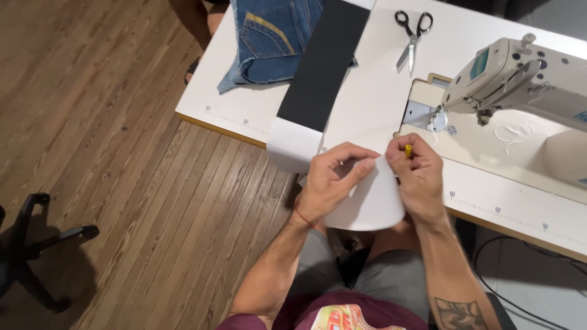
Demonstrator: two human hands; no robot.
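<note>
Paper, a white curved sheet (pixel 367 205), hangs off the tabletop (pixel 367 91) edge over our lap. Our left hand (pixel 330 180) pinches its top edge, seemingly to steady it, while our right hand (pixel 419 177) closes its fingers on a yellow marker (pixel 408 150). Beyond lie a black strip (pixel 324 64), folded jeans (pixel 272 36), scissors (pixel 413 33) and a sewing machine (pixel 520 76).

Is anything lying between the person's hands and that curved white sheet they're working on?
Nothing visible: the left hand pinches the white curved sheet directly, and the right hand, holding a small yellow marker, rests against it.
</note>
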